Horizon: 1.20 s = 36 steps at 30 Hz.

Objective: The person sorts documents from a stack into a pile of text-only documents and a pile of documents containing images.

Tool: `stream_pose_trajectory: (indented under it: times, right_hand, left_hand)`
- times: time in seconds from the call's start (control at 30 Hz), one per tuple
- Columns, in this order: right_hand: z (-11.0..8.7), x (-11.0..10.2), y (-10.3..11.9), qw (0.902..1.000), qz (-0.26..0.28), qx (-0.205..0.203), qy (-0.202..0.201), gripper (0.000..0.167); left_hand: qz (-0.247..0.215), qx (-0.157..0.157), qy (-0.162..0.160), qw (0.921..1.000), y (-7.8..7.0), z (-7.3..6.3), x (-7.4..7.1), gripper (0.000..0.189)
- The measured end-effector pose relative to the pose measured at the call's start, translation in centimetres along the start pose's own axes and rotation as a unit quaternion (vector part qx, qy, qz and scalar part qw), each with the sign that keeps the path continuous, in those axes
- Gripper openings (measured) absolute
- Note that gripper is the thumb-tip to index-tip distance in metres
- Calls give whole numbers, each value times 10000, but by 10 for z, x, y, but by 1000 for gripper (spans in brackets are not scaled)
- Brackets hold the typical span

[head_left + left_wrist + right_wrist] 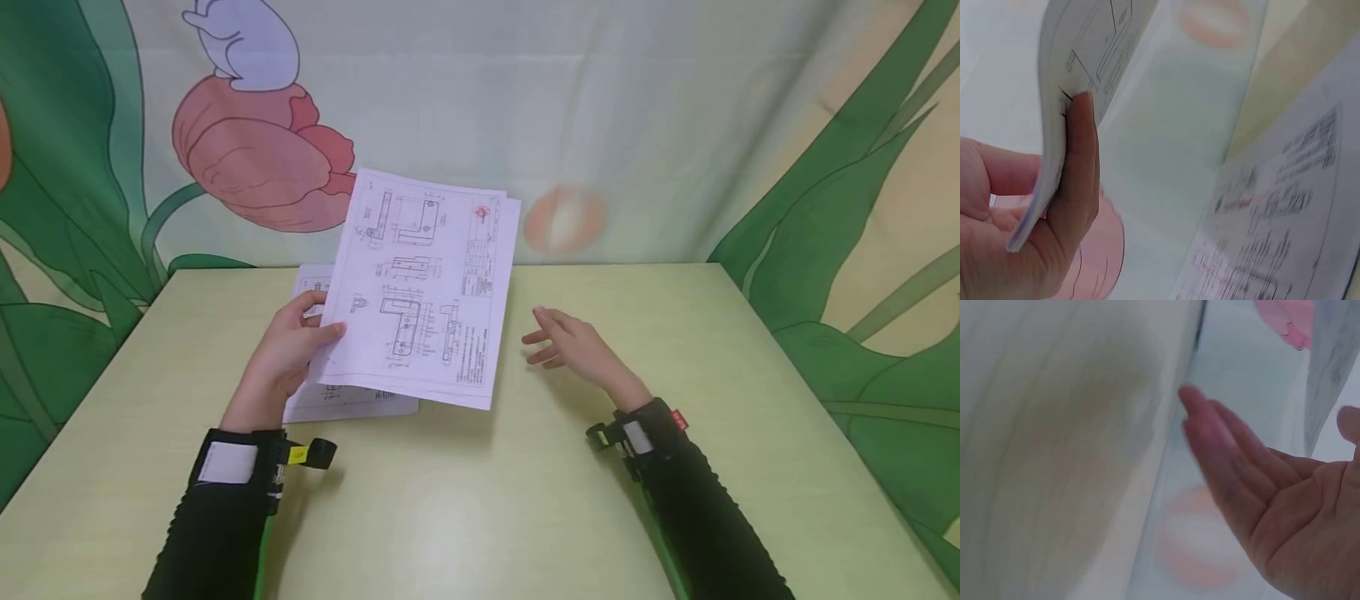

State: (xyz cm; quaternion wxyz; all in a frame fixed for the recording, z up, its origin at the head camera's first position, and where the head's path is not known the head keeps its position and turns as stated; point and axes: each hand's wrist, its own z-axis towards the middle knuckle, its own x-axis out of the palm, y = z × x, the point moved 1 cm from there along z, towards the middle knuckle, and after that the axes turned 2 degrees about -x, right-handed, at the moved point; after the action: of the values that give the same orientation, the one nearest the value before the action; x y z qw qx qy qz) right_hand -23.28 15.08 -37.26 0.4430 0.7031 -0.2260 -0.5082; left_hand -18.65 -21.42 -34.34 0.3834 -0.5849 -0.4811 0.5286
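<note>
My left hand pinches a thin stack of paper sheets by its lower left edge, thumb on the front and fingers behind. Technical drawings of an L-shaped part and a small red mark are printed on the top sheet. The left wrist view shows the sheets edge-on, bending between thumb and fingers. Beneath the held stack, more printed paper lies on the table, largely covered from above. To the right of the sheets, my right hand hovers over the table with its fingers extended and nothing in its grasp.
A pale wooden table spreads under both arms. Behind it hangs a light curtain printed with a pink flower, a white animal and large green leaves. Black wrist bands with small cameras circle both forearms.
</note>
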Motion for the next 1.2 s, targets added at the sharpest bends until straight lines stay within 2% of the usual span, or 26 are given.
stream_pose_trajectory:
  times: [0.1, 0.2, 0.27, 0.4, 0.53, 0.67, 0.73, 0.83, 0.93, 1.03, 1.2]
  right_hand:
    - [12, 5, 18, 9974, 633, 1, 359, 77]
    - [22, 9, 35, 9948, 731, -95, 696, 67]
    - [20, 8, 36, 9938, 756, -161, 806, 58]
    - [19, 8, 38, 9921, 807, -409, 866, 45]
    - [18, 6, 38, 9898, 954, -699, 792, 40]
    - [18, 4, 38, 9861, 1272, -761, 747, 41]
    - [17, 1, 36, 9854, 1380, -696, 714, 43]
    - [16, -7, 35, 9895, 1318, -325, 504, 45]
    - [14, -19, 32, 9940, 1065, 203, 146, 46]
    - [12, -31, 28, 9956, 737, 583, -65, 50]
    - [6, -48, 18, 9973, 399, 617, 59, 62]
  left_hand:
    - [-161, 68, -70, 9998, -3, -3, 2, 45]
    - [-263, 125, -47, 9996, -4, -5, -1, 45]
    - [-266, 176, 49, 9995, -5, -4, 5, 47]
    - [-273, 247, 222, 9991, -8, -3, 16, 46]
    - [-253, 287, 418, 9984, -10, -3, 23, 50]
    - [-321, 428, 743, 9958, -9, -4, 31, 63]
    - [-408, 573, 914, 9933, -9, -4, 36, 67]
    - [-519, 780, 1079, 9897, -9, -5, 44, 71]
    - [-543, 801, 1040, 9899, -10, -6, 55, 77]
    - [-346, 767, 1002, 9914, -12, -7, 67, 83]
    - [45, 691, 1077, 9918, -13, -4, 90, 84]
